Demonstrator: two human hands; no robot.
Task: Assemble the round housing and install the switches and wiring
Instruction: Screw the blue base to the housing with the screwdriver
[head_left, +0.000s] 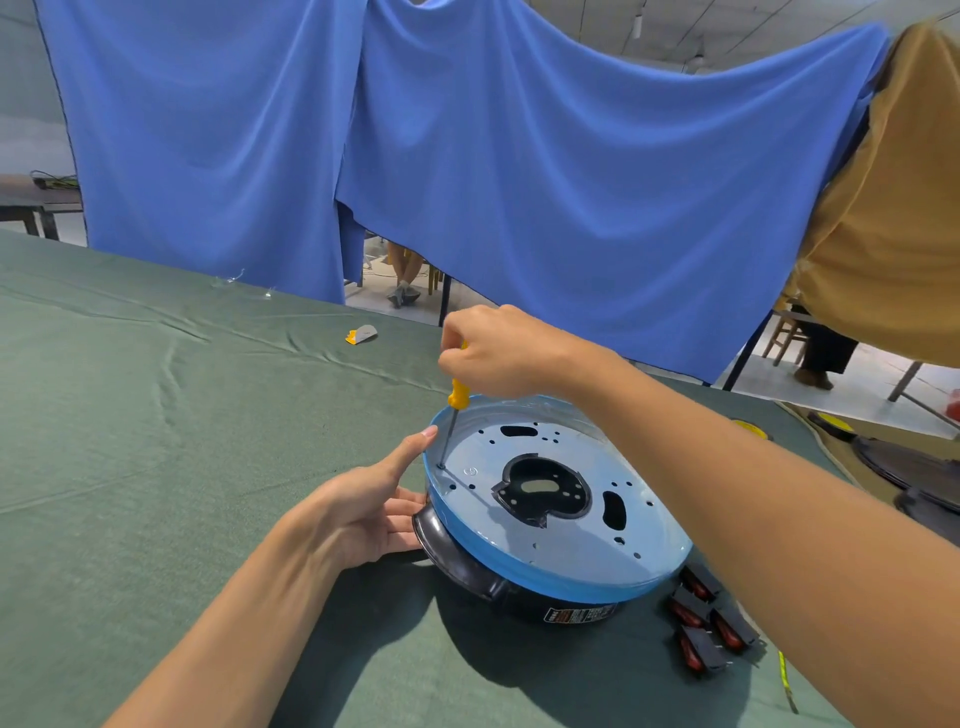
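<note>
The round housing (561, 582), black plastic w/ a blue-rimmed grey metal plate, is set on the green-clothed table (156, 415). A yellow-handled screwdriver (458, 395) is held in the right grip (498, 353), fingers curled round it, tip at a hole nr the plate's left edge. The left grip (363, 509), fingers straight and holding nothing, is laid against the housing side. If the tip is slipped, the left index finger beside the shaft could be struck.

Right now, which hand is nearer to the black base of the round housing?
Left. The left hand rests against the black base at its left side; the right hand is above the blue rim, gripping the yellow screwdriver.
</note>
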